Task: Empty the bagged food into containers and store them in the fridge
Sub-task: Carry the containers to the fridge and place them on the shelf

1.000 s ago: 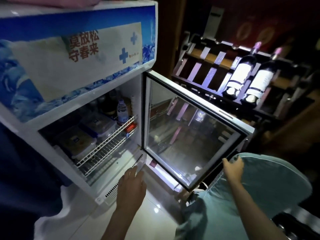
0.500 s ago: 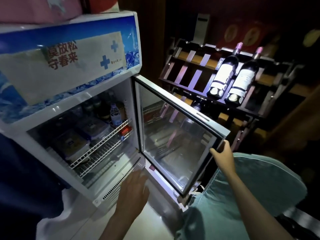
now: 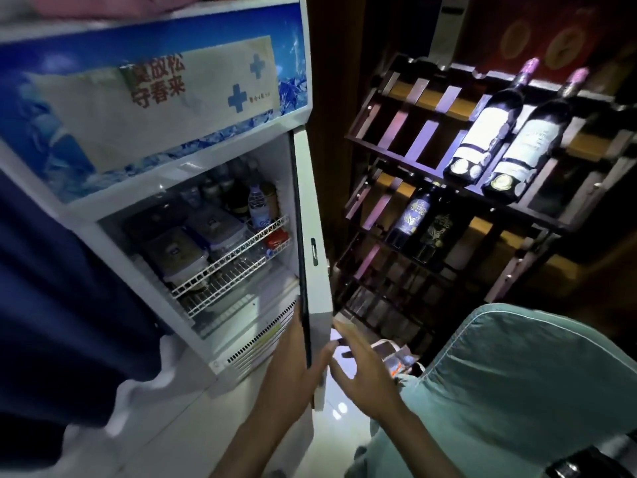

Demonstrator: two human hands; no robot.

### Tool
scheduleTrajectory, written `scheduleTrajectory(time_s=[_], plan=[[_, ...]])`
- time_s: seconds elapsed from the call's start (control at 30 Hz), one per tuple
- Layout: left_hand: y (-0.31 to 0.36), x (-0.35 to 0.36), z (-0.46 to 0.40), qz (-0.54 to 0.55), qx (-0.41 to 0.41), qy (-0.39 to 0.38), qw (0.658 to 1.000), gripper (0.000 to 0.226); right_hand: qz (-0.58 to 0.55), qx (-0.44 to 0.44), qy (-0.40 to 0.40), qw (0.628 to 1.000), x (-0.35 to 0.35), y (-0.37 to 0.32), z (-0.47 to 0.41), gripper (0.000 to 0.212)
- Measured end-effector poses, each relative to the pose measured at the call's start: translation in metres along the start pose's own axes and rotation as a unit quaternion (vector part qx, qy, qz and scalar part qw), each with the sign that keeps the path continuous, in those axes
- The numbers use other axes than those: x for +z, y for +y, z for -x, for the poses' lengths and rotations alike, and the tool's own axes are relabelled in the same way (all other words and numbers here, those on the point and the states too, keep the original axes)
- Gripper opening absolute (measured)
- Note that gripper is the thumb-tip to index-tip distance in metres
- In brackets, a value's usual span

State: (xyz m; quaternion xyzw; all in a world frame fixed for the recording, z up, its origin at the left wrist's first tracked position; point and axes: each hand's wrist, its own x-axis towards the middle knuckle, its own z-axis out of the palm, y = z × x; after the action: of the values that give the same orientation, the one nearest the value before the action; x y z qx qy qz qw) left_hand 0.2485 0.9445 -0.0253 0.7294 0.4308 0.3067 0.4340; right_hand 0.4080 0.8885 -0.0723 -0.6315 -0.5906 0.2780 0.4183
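A small white display fridge (image 3: 144, 208) with a blue printed top stands at the left. Its glass door (image 3: 312, 215) is seen edge-on, swung most of the way toward the cabinet. On the wire shelf (image 3: 238, 257) inside lie two lidded food containers (image 3: 179, 250) (image 3: 215, 225), with a water bottle (image 3: 258, 205) and dark bottles behind them. My left hand (image 3: 293, 367) is at the door's lower edge on the inner side, fingers straight. My right hand (image 3: 362, 363) is open just right of the door's bottom corner, fingers spread and holding nothing.
A dark wooden wine rack (image 3: 431, 160) with several bottles (image 3: 489, 125) stands right of the fridge. A teal padded chair back (image 3: 527, 384) fills the lower right. A dark blue cloth (image 3: 62, 305) hangs at the left. A plastic bag (image 3: 393, 357) lies on the glossy floor (image 3: 337, 408).
The door has swung from wide open to nearly edge-on toward the fridge. My right hand left the door's outer edge and dropped to its bottom corner; my left hand moved right to the door.
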Motion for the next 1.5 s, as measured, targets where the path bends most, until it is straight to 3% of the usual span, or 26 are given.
scheduleTrajectory(time_s=[0.13,0.37,0.53,0.83,1.17,1.3,1.5], plan=[[-0.026,-0.031,0.012,0.015,-0.078,0.115,0.99,0.073,0.023,-0.043,-0.124,0.991,0.034,-0.01,-0.014,0.065],[-0.063,-0.1,0.007,0.017,-0.133,0.227,0.965,0.075,0.055,-0.107,-0.227,0.966,0.098,-0.045,-0.055,0.067],[-0.083,-0.148,-0.012,0.022,-0.164,0.239,0.957,0.084,0.082,-0.115,-0.221,0.965,0.143,-0.068,-0.092,0.078],[-0.118,-0.227,-0.051,-0.04,-0.144,0.302,0.942,0.076,0.152,-0.144,-0.187,0.96,0.2,-0.107,-0.174,0.087],[-0.176,-0.309,-0.108,-0.085,-0.117,0.292,0.945,0.07,0.226,-0.151,-0.202,0.941,0.259,-0.121,-0.249,0.086],[-0.184,-0.326,-0.122,-0.099,-0.102,0.306,0.941,0.07,0.239,-0.153,-0.185,0.941,0.278,-0.13,-0.271,0.095],[-0.176,-0.312,-0.127,-0.119,-0.142,0.385,0.904,0.066,0.219,-0.168,-0.204,0.939,0.28,-0.115,-0.281,0.103]])
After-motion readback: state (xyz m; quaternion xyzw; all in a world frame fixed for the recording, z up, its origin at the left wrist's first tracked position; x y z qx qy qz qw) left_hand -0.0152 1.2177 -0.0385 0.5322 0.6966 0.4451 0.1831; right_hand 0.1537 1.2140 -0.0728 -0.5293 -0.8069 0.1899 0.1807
